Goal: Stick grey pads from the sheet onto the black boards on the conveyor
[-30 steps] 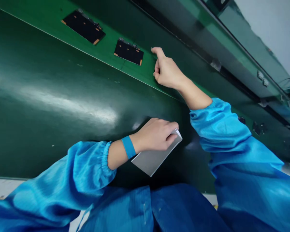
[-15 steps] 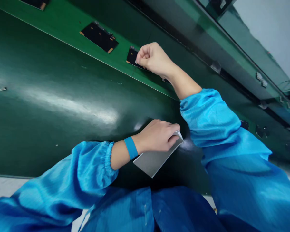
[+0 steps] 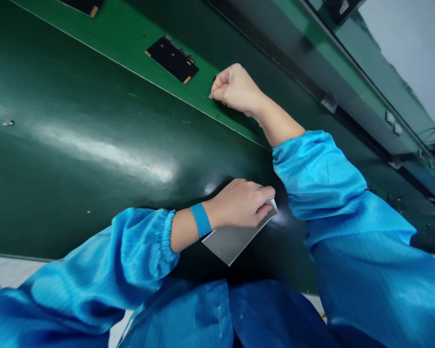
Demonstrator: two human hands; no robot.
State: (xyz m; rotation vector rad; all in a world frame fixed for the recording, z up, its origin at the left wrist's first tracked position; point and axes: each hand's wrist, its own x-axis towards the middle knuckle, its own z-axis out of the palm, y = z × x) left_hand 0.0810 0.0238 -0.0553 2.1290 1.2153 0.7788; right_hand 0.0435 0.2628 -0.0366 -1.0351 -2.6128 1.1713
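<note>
My left hand (image 3: 242,203) is closed on a grey sheet (image 3: 232,244) with white edges, thumb on top near its right corner, low over the dark green table. A blue band circles that wrist. Farther away, my right hand (image 3: 235,89) is pinched over the bright green strip. At its fingertips shows a tiny pale edge (image 3: 210,96), too small to name. Beneath these fingers lies a dark flat panel, almost wholly hidden by the hand. To its left on the strip rests another black rectangular panel (image 3: 172,59) with copper-coloured corner patches and small parts along its far edge.
One more black panel (image 3: 83,6) is cut off at the top left. A small metallic bit (image 3: 7,123) lies on the dark green table (image 3: 94,183). A long dark rail (image 3: 286,67) and a glassy ledge run along the far side.
The black panels on the green strip have shifted to the right. My right hand now covers nearly all of the panel under it. My left hand keeps its hold on the grey sheet.
</note>
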